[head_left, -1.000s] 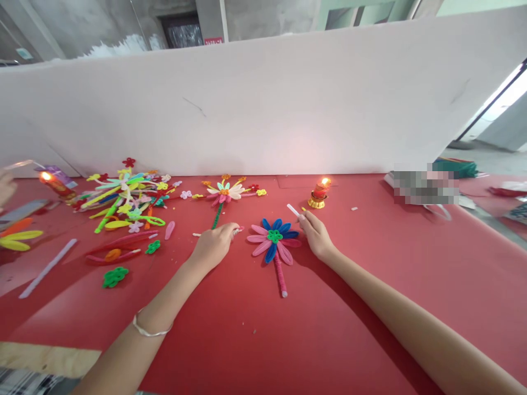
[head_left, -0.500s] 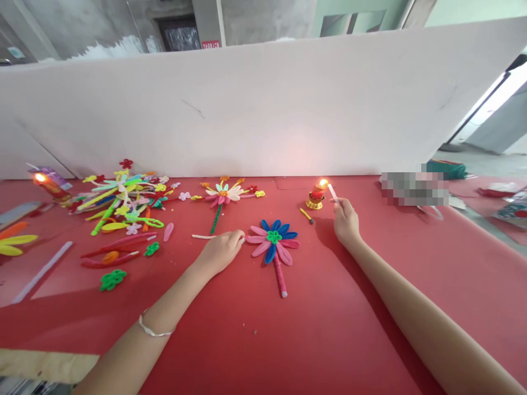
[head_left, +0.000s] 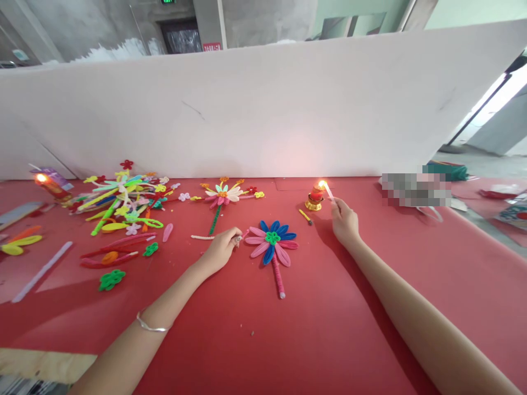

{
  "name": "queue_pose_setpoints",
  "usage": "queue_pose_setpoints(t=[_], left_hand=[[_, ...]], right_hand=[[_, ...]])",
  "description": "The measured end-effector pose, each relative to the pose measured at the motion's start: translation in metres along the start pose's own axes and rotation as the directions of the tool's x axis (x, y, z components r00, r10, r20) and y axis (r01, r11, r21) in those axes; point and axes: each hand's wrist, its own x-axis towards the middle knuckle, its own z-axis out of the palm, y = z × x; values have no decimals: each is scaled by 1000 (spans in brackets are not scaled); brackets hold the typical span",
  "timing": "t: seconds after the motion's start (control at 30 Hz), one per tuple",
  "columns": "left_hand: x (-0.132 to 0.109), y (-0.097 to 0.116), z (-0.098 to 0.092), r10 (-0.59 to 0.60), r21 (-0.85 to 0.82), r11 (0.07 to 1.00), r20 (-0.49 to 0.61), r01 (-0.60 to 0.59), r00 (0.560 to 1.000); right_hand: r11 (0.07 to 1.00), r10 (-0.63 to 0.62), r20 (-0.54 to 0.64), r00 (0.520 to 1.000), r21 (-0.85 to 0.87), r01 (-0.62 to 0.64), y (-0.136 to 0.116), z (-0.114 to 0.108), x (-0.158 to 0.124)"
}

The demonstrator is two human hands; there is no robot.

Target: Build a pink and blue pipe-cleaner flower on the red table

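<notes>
Your right hand point(head_left: 345, 222) pinched a stick point(head_left: 329, 192), its tip at the lit candle point(head_left: 316, 195). Your left hand point(head_left: 221, 248) pinched a pink piece point(head_left: 246, 233) just left of the flower point(head_left: 272, 238) on the table point(head_left: 230, 356).

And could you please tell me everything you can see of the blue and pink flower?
The flower has looped blue and pink petals around a green centre, and looks made of fuzzy craft wire. Its pink stem, pale at the tip, points down the picture. It lies on the table, beside the left hand; whether that hand's pink piece touches it is unclear.
</notes>
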Motion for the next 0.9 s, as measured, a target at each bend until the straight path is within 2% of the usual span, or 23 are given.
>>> queue_pose_setpoints(t=[0.27, 0.47, 0.6, 0.73, 0.9], left_hand=[[-2, -3, -2, 21, -37, 999, 50, -19, 999], [-3, 0, -12, 17, -4, 1000, 85, -17, 996], [-1, 3, -19, 48, 66, 997, 42, -51, 998], [1, 2, -20, 15, 136, 991, -26, -12, 1000], [0, -2, -22, -11, 121, 992, -112, 25, 994]], right_hand=[[999, -29, 30, 999, -26, 30, 5, 5, 3], [999, -31, 52, 998, -30, 33, 7, 6, 2], [999, -25, 51, 998, -27, 26, 7, 7, 3], [999, -27, 56, 998, -30, 29, 5, 6, 4], [999, -46, 51, 998, -25, 47, 5, 5, 3]])
